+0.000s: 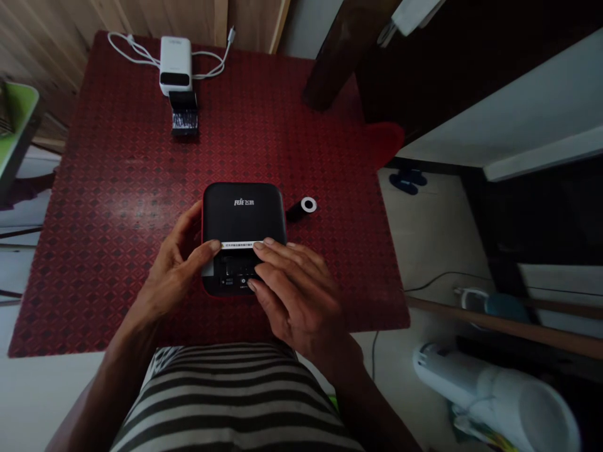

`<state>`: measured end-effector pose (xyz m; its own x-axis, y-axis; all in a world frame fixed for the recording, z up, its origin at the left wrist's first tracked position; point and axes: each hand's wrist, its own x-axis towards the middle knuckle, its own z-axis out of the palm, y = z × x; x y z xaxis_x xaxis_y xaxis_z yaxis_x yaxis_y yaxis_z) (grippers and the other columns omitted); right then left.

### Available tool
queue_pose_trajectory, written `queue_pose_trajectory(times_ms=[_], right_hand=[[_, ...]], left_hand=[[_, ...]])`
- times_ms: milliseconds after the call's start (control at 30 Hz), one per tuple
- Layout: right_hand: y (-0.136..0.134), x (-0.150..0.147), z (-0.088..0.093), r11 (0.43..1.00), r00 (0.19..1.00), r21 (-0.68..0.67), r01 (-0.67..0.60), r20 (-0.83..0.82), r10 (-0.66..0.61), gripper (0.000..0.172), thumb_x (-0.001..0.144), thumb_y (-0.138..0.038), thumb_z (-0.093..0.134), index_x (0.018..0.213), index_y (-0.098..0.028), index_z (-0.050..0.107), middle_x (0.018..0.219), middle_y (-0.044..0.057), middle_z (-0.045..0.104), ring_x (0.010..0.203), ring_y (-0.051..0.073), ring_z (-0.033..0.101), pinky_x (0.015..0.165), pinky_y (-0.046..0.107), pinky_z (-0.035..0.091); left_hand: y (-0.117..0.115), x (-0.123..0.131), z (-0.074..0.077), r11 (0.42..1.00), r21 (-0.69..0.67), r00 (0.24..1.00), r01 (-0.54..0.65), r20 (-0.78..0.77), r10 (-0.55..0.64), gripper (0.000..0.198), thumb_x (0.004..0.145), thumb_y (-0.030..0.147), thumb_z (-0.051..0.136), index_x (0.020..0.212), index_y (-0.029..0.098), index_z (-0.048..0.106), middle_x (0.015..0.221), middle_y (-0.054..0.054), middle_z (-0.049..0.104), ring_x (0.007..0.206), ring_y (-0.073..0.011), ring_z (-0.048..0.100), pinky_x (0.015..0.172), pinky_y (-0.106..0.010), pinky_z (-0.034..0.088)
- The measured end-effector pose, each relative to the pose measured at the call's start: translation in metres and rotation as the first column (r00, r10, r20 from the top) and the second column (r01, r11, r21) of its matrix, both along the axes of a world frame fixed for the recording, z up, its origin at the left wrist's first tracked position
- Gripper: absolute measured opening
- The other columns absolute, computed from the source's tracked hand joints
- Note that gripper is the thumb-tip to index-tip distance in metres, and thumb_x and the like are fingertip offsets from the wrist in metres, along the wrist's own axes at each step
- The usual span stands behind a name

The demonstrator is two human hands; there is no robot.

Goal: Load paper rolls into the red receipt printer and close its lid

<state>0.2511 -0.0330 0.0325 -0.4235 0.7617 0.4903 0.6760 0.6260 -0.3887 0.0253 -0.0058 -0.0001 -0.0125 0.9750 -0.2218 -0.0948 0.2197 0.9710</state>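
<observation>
A black square device (243, 210) with a white logo on top and a red lower edge rests on the red patterned table (117, 207). My left hand (176, 267) grips its left near corner, thumb pressed on a white label strip (238, 245) along the near edge. My right hand (294, 295) lies over the near right side, fingers curved onto the port panel and the strip's right end. A small black cylinder with a white ring end (303, 208) lies just right of the device.
At the table's far side stand a white box-shaped gadget (176, 64) with a white cable (129, 50) and a small black object (184, 113). A green chair (16, 119) is left; a white fan-like appliance (499, 395) and cables lie on the floor right.
</observation>
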Motion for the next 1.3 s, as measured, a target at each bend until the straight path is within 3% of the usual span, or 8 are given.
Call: queue_pose_trajectory(times_ms=[100, 200, 300, 400, 600, 800, 1067, 1300], right_hand=[[-0.005, 0.004, -0.006, 1.0, 0.997, 0.009, 0.02, -0.08, -0.019, 0.016, 0.114, -0.017, 0.068, 0.129, -0.017, 0.072, 0.135, 0.015, 0.088, 0.136, 0.027, 0.082, 0.121, 0.046, 0.063], [-0.019, 0.013, -0.013, 0.992, 0.967, -0.036, 0.122, -0.221, -0.127, 0.038, 0.112, -0.019, 0.072, 0.149, -0.018, 0.067, 0.144, 0.018, 0.083, 0.142, 0.029, 0.077, 0.12, 0.05, 0.065], [-0.036, 0.019, -0.028, 0.961, 0.916, -0.192, 0.201, -0.312, -0.254, 0.061, 0.11, -0.038, 0.079, 0.165, -0.024, 0.057, 0.155, 0.018, 0.076, 0.144, 0.032, 0.075, 0.116, 0.054, 0.067], [-0.046, 0.017, -0.049, 0.907, 0.902, -0.365, 0.211, -0.284, -0.324, 0.08, 0.105, -0.057, 0.084, 0.171, -0.027, 0.051, 0.156, 0.017, 0.076, 0.138, 0.035, 0.078, 0.11, 0.056, 0.071], [-0.041, 0.006, -0.077, 0.899, 0.896, -0.395, 0.187, -0.307, -0.321, 0.061, 0.11, -0.045, 0.078, 0.165, -0.028, 0.056, 0.146, 0.016, 0.081, 0.127, 0.033, 0.083, 0.105, 0.052, 0.072], [-0.038, 0.009, -0.076, 0.922, 0.91, -0.343, 0.177, -0.3, -0.286, 0.057, 0.112, -0.039, 0.074, 0.164, -0.025, 0.056, 0.138, 0.017, 0.084, 0.119, 0.033, 0.086, 0.097, 0.049, 0.074], [-0.036, 0.011, -0.075, 0.928, 0.919, -0.296, 0.225, -0.253, -0.303, 0.053, 0.111, -0.046, 0.074, 0.157, -0.024, 0.061, 0.129, 0.015, 0.086, 0.11, 0.032, 0.087, 0.09, 0.044, 0.074], [-0.035, 0.011, -0.072, 0.93, 0.926, -0.31, 0.197, -0.254, -0.281, 0.054, 0.11, -0.042, 0.078, 0.156, -0.022, 0.061, 0.128, 0.015, 0.087, 0.108, 0.03, 0.086, 0.089, 0.042, 0.073]], left_hand=[[-0.008, -0.002, -0.001, 0.999, -0.001, 0.999, -0.044, -0.02, 0.044, 0.069, 0.096, 0.048, 0.093, 0.16, 0.032, 0.073, 0.171, -0.007, 0.067, 0.166, -0.0412, 0.056, 0.143, -0.062, 0.04], [-0.022, -0.005, -0.001, 0.999, -0.007, 0.998, -0.052, 0.027, 0.052, 0.062, 0.102, 0.05, 0.087, 0.161, 0.037, 0.072, 0.172, -0.005, 0.066, 0.167, -0.0405, 0.055, 0.142, -0.061, 0.042], [-0.034, -0.009, 0.002, 0.999, -0.017, 0.999, -0.034, 0.031, 0.034, 0.062, 0.1, 0.046, 0.09, 0.16, 0.041, 0.074, 0.17, -0.003, 0.069, 0.164, -0.0402, 0.058, 0.138, -0.059, 0.048], [-0.038, -0.009, 0.005, 0.999, -0.035, 0.999, -0.038, 0.003, 0.038, 0.06, 0.099, 0.045, 0.091, 0.156, 0.041, 0.076, 0.167, -0.003, 0.071, 0.161, -0.0408, 0.061, 0.135, -0.059, 0.052], [-0.038, -0.002, 0.009, 0.992, -0.09, 0.996, -0.085, 0.009, 0.086, 0.059, 0.098, 0.043, 0.09, 0.155, 0.039, 0.076, 0.168, -0.003, 0.07, 0.163, -0.0415, 0.059, 0.138, -0.062, 0.047], [-0.037, 0.004, 0.011, 0.982, -0.127, 0.99, -0.138, 0.017, 0.141, 0.06, 0.094, 0.037, 0.09, 0.153, 0.039, 0.078, 0.161, -0.003, 0.075, 0.161, -0.0428, 0.061, 0.137, -0.065, 0.048], [-0.036, 0.006, 0.011, 0.983, -0.112, 0.99, -0.144, -0.006, 0.144, 0.057, 0.095, 0.034, 0.086, 0.151, 0.037, 0.078, 0.156, -0.004, 0.078, 0.153, -0.0408, 0.067, 0.125, -0.057, 0.06], [-0.035, 0.007, 0.012, 0.99, -0.084, 0.993, -0.117, -0.044, 0.114, 0.06, 0.097, 0.033, 0.084, 0.156, 0.037, 0.075, 0.161, -0.004, 0.075, 0.154, -0.0394, 0.066, 0.118, -0.052, 0.064]])
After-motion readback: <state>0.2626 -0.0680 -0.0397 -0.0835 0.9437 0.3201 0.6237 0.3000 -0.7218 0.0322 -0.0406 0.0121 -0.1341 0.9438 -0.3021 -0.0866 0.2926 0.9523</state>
